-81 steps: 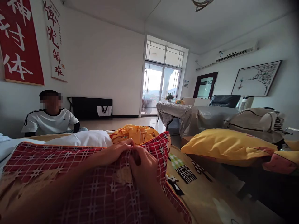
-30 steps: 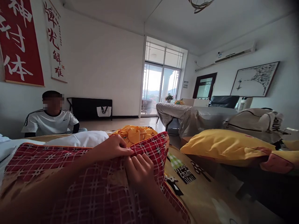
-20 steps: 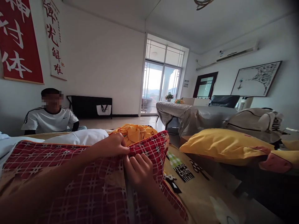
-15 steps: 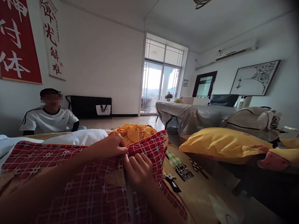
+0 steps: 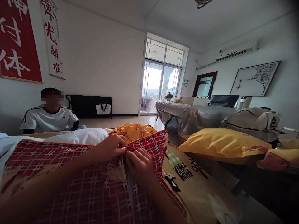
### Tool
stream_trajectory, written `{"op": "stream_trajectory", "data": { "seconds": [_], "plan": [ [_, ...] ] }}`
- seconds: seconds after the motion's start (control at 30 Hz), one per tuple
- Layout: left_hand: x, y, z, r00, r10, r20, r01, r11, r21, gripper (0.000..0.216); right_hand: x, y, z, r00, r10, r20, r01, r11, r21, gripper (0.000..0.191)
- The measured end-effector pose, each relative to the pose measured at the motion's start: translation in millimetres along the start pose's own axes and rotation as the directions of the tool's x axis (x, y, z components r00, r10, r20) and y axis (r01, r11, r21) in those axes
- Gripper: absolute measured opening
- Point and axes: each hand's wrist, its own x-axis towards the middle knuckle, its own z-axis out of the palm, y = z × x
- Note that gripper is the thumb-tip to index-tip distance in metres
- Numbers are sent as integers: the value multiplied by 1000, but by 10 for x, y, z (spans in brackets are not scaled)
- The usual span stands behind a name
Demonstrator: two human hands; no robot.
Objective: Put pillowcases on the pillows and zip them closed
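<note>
A red plaid pillowcase (image 5: 86,183) with white lines and orange edging spreads across the front. My left hand (image 5: 115,145) pinches its cloth near the upper edge, fingers closed. Right beside it, my right hand (image 5: 140,162) is closed on the same pillowcase, the two sets of fingertips almost touching. A narrow grey strip, perhaps a zipper, runs down the cloth from below my fingers. Whatever small part lies between the fingertips is hidden. The pillowcase's right corner stands up beyond my right hand.
Behind the pillowcase lie crumpled yellow cloth (image 5: 133,132) and white bedding (image 5: 81,136). A beige printed cloth (image 5: 187,186) and a yellow pillow (image 5: 217,143) are at right. Another person (image 5: 51,116) sits at far left. A covered table (image 5: 196,115) stands farther back.
My right hand has shifted slightly up and its fingers have drawn closer to my left fingertips. Both hands still grip the pillowcase.
</note>
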Motion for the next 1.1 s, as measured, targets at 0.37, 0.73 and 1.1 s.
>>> {"op": "stream_trajectory", "data": {
  "seconds": [0.37,0.73,1.1],
  "plan": [
    [51,-134,186,987,-72,-146,63,996,-65,27,-136,38,24,992,-80,101,90,992,-91,29],
    [138,-142,141,975,-180,-129,171,982,-79,44,58,195,-4,999,-39,-1,39,999,34,21],
    [233,-144,85,972,-228,-50,197,918,-345,31,102,257,56,996,-88,1,88,995,-44,29]
  ]
}}
